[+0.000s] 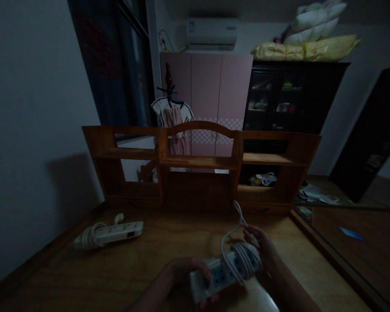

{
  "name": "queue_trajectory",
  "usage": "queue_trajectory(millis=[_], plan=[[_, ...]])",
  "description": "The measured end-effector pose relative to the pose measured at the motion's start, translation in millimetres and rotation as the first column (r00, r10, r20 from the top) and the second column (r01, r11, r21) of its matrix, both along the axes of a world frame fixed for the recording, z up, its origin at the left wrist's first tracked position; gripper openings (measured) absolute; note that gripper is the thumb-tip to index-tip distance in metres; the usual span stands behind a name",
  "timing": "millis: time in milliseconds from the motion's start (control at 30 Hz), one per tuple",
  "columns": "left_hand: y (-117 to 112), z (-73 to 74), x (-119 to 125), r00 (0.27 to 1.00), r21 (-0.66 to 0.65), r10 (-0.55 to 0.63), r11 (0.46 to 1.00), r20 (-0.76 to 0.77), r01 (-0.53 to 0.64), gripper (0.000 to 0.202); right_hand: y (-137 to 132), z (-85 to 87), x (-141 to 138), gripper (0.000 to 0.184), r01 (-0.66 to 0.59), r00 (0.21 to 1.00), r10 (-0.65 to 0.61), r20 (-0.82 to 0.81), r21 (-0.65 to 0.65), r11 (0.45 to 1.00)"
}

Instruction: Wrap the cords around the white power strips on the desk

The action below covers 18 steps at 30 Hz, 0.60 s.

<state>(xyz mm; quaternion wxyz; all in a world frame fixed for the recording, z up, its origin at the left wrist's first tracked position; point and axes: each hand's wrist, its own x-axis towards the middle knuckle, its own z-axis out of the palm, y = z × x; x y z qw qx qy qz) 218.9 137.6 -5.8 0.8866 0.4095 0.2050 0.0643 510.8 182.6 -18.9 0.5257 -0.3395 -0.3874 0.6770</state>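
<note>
My left hand (195, 269) is closed around the near-left end of a white power strip (219, 279) with blue sockets, its thumb lying across the socket face. White cord (245, 262) is wound several times around the strip's far-right end, and a loop of it rises above. My right hand (257, 242) is closed at that end, its fingers pinching the cord; the plug itself I cannot make out. A second white power strip (118, 233) lies on the wooden desktop to the left, its cord coiled around one end and its plug beside it.
A wooden shelf unit (198, 162) stands along the desk's back edge. A bare wall (35, 130) borders the left side. Behind are a pink wardrobe (205, 82), hanging clothes (173, 115) and a dark cabinet (315, 95). Papers (316, 194) lie to the right. The room is dim.
</note>
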Motion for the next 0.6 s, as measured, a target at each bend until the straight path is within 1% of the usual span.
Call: queue_trajectory(millis=[33, 100, 167, 233, 300, 367, 467, 533, 600], plan=[[-1, -1.6, 2, 1.0, 0.006, 0.004, 1.0, -0.005, -0.004, 0.032, 2, 0.8, 3, 0.025, 0.001, 0.993, -0.005, -0.12, -0.03, 1.0], [-2, -4.3, 6, 0.999, 0.017, 0.044, 0.999, 0.015, -0.044, 0.031, 4, 3.3, 9, 0.024, 0.014, 0.949, -0.03, -0.313, -0.051, 0.999], [0, -5.9, 11, 0.994, 0.016, 0.091, 0.996, 0.055, -0.092, 0.033, 3, 5.8, 15, 0.021, 0.033, 0.918, -0.047, -0.395, -0.04, 0.999], [6, -7.3, 16, 0.985, -0.009, 0.147, 0.989, 0.095, -0.147, 0.036, 2, 7.2, 19, 0.015, 0.062, 0.899, -0.069, -0.432, -0.03, 0.998], [13, -9.6, 18, 0.96, -0.058, 0.251, 0.968, 0.122, -0.245, 0.041, 2, 7.3, 21, 0.011, 0.087, 0.879, -0.09, -0.469, -0.027, 0.996], [21, -13.2, 17, 0.903, -0.103, 0.406, 0.913, 0.14, -0.395, 0.044, 1, 5.9, 23, 0.01, 0.102, 0.851, -0.107, -0.515, -0.038, 0.994], [30, -18.8, 13, 0.774, -0.123, 0.617, 0.787, 0.141, -0.605, 0.042, 2, 2.1, 24, 0.013, 0.114, 0.81, -0.127, -0.572, -0.058, 0.992], [34, -20.6, 10, 0.707, -0.141, 0.694, 0.72, 0.133, -0.68, 0.038, 3, 0.3, 23, 0.016, 0.112, 0.802, -0.132, -0.583, -0.069, 0.991], [36, -20.2, 9, 0.65, -0.166, 0.747, 0.665, 0.143, -0.728, 0.033, 4, 0.4, 22, 0.021, 0.117, 0.805, -0.141, -0.577, -0.079, 0.99]])
